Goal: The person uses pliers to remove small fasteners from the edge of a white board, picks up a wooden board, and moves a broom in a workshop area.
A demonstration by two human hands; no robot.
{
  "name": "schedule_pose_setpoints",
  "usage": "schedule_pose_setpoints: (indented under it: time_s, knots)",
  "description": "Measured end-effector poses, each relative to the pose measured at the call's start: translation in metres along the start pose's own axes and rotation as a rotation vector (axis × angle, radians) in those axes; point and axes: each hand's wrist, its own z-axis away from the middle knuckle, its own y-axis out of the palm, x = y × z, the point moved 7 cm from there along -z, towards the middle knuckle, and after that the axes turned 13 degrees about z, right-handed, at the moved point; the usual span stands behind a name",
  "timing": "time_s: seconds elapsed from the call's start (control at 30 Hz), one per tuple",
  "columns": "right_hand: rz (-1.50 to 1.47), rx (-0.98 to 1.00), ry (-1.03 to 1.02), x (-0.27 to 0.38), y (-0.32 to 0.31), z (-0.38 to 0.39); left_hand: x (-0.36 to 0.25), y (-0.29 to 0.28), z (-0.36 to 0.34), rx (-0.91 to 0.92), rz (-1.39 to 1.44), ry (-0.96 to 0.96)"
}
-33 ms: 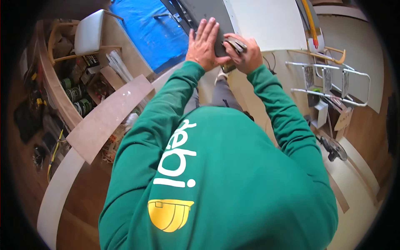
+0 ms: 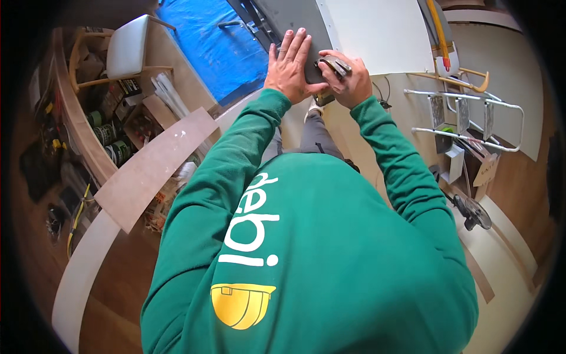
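Note:
My left hand (image 2: 289, 76) lies on a dark grey panel (image 2: 306, 20) near the top of the view, its fingers stretched out and pointing away from me. Just to its right, my right hand (image 2: 354, 82) is wrapped round a metal hand tool (image 2: 333, 65) on the same panel, near my left thumb. The tool's exact kind is hard to make out. Along the panel's right side runs a white board (image 2: 377, 32). My shoe shows below the hands.
A blue sheet (image 2: 203, 53) lies left of the panel. A chair (image 2: 127, 50), a bin of rolls and offcuts (image 2: 141, 127) and long boards (image 2: 156, 165) fill the left. An aluminium stepladder (image 2: 463, 115), a yellow-handled tool (image 2: 442, 41) and a fan-like black object (image 2: 471, 212) are at right.
Both hands and forearms sit slightly lower in the view than in the earlier frame. My left hand is still spread and my right hand still grips the tool.

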Motion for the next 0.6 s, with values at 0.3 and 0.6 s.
schedule_pose_setpoints:
  time_s: [0.3,0.6]
  knots:
    - [-0.575,-0.119,0.446,-0.006,-0.064,0.002,-0.008,-0.022,0.004,-0.030,0.146,-0.002]
    - [-0.657,-0.046,0.645,-0.016,-0.041,0.069,-0.030,-0.038,0.000,-0.153,0.079,0.072]
